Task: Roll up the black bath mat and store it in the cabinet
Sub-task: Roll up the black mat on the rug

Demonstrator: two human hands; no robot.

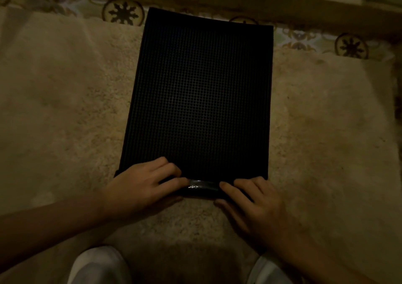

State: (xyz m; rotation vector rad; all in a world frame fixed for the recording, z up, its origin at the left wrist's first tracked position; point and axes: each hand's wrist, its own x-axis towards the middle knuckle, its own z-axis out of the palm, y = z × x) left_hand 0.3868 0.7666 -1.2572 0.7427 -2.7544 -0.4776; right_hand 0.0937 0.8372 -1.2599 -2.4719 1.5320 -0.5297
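Observation:
The black bath mat (202, 96) lies lengthwise on a beige shaggy rug, its grid-textured face up. Its near edge is curled over into a small tight roll (202, 188) with a shiny underside showing. My left hand (143, 185) grips the left part of that roll, fingers on top. My right hand (252, 201) holds the right part, thumb under the near side and fingers over it. The far end of the mat lies flat, reaching the patterned floor. No cabinet is in view.
The beige rug (65, 113) spreads wide to both sides. Patterned floor tiles (123, 12) and a wooden threshold strip (304, 7) run along the far edge. My knees in white trousers (97, 266) are at the bottom. The light is dim.

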